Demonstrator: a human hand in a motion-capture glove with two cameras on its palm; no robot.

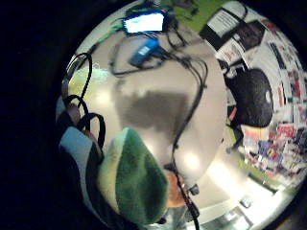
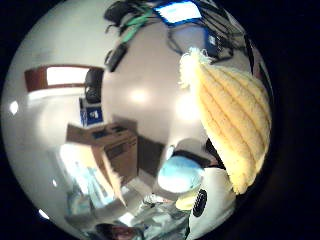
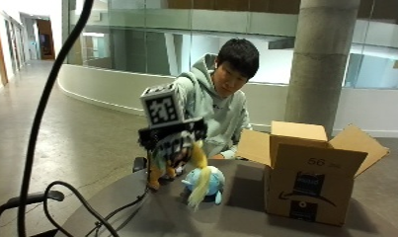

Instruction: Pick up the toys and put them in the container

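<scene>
Toy, yellow and green plush, hangs from the right hand, whose fingers grasp it above the surface beside a blue toy; carry it level over the open box, clearing the flaps, before letting go.

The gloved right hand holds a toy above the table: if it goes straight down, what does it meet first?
Probably the light blue plush toy on the table, just below the right hand and its dangling yellow toy. Depth is unclear; it may pass beside it.
</scene>
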